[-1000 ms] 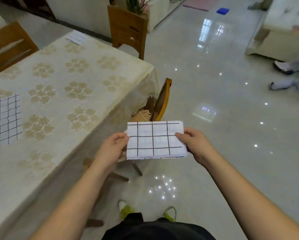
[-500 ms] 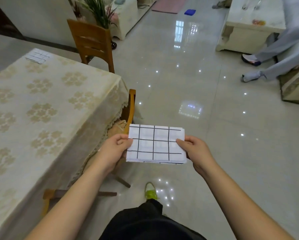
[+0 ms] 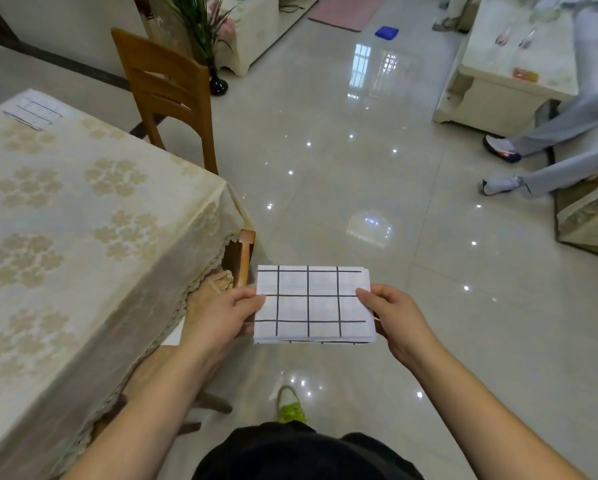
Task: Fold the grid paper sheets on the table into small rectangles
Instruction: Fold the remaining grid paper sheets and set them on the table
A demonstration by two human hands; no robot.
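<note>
Pinching the folded grid paper [image 3: 314,304] by its two short edges, the left hand [image 3: 221,315] and the right hand [image 3: 396,318] hold it flat in the air just right of the table [image 3: 83,216], over the tiled floor, thumbs on top and fingers curled beneath. Several layers thick, it looks light and fairly stiff for now, yet likely to crease or slip if squeezed unevenly, so opposite edges near the corners seem the safest hold. Another folded grid sheet [image 3: 34,110] lies at the table's far left corner.
</note>
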